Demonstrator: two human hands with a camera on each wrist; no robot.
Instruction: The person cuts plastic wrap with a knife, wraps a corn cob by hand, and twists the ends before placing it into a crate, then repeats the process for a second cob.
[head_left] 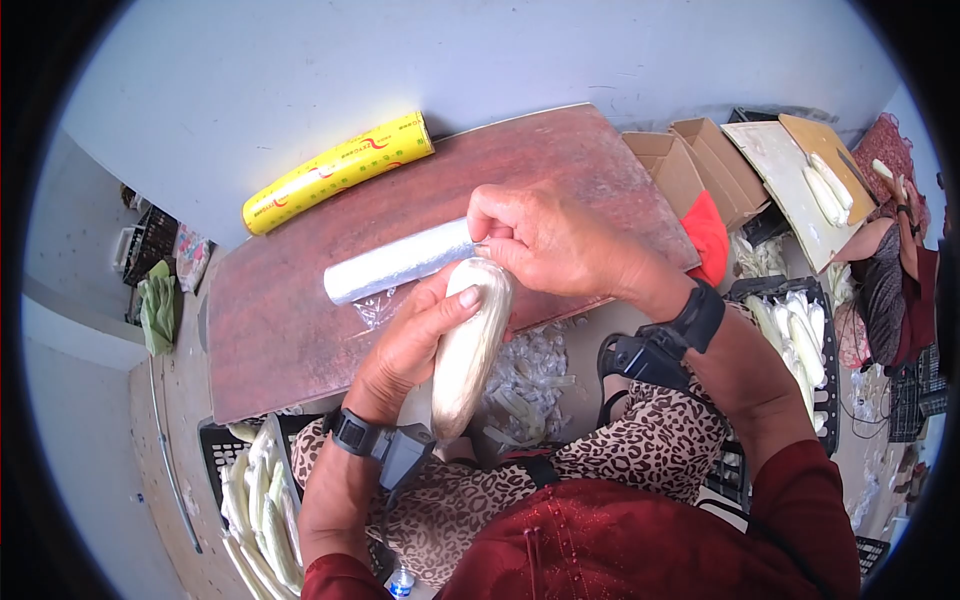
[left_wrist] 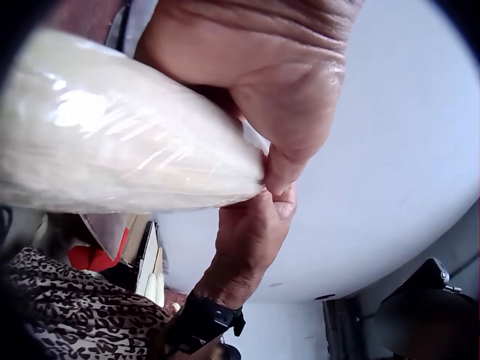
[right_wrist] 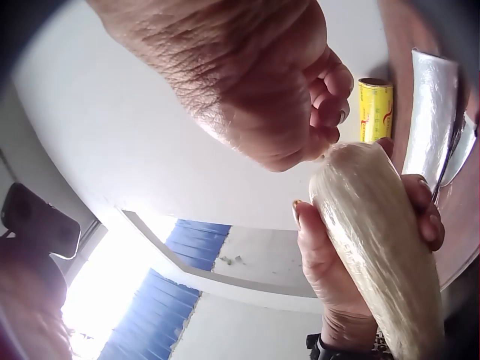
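A pale ear of corn in its husk [head_left: 476, 340], wrapped in shiny cling film, is held tilted over the person's lap. The left hand [head_left: 415, 330] grips it around the side, thumb across its upper part. At its upper end the right hand [head_left: 545, 235] has curled fingers, and its thumb and fingertips [right_wrist: 328, 139] pinch the tip of the wrapped ear. I cannot tell whether film or husk is between them. Just behind the hands, a roll of clear film [head_left: 400, 262] lies on the reddish table [head_left: 290, 330], a loose film edge beside it.
A yellow printed roll [head_left: 340, 172] lies at the table's back edge. Crates of pale ears stand at left [head_left: 260, 500] and right [head_left: 800, 340]. Crumpled film [head_left: 530, 380] is on the floor below. Cardboard boxes [head_left: 700, 165] and another person [head_left: 900, 270] are at right.
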